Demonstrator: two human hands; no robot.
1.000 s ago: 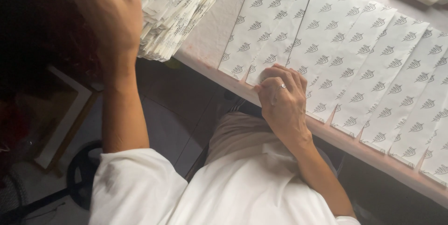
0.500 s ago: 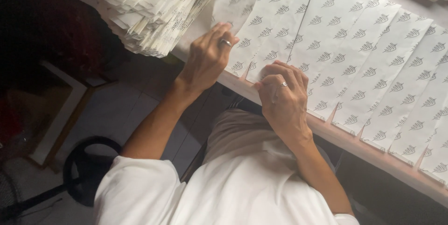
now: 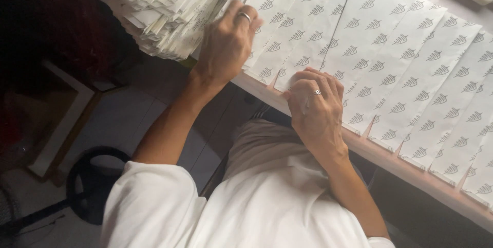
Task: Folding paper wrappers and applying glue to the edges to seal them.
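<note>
Our left hand point(image 3: 226, 42), a ring on one finger, has its fingers curled together and pinched on the near end of a long white paper sheet printed with small grey leaf marks point(image 3: 280, 6), right where it meets the ragged stack of folded white printed papers point(image 3: 164, 11) just beyond our knuckles. Our right hand point(image 3: 314, 105) lies knuckles up, fingers bent and close together, pressing the near edge of the overlapping row of white leaf-printed paper sheets point(image 3: 411, 73) that fans away from it along the pale worktop point(image 3: 390, 158).
</note>
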